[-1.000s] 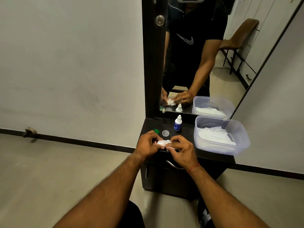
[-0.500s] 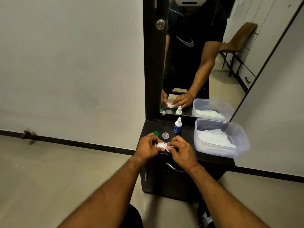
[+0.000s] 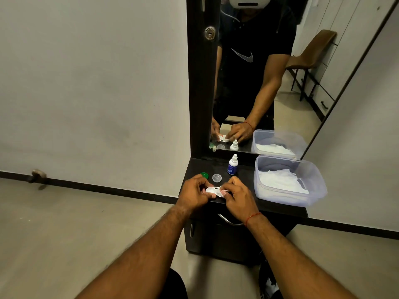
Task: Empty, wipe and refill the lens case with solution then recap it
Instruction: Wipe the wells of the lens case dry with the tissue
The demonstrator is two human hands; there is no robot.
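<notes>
The white lens case [image 3: 212, 190] is held over the front of the dark dresser top [image 3: 244, 184], both wells uncapped. My left hand [image 3: 194, 193] pinches its left end. My right hand [image 3: 235, 196] grips the right end, with a small scrap of white tissue [image 3: 224, 191] under its fingertips. A green cap [image 3: 204, 175] and a clear cap [image 3: 216, 178] lie just behind my hands. The solution bottle [image 3: 232, 164], white with a blue label, stands upright behind them, capped.
A clear plastic tub [image 3: 315, 186] with white tissues sits at the right of the dresser top. A mirror [image 3: 259, 83] rises behind, showing a person's reflection. A drawer handle [image 3: 228, 221] is below my right wrist. Floor lies to the left.
The tissue that covered the case a second ago has shrunk to a scrap at the right end, so the case's wells now show. Both hands stay in the same spot.
</notes>
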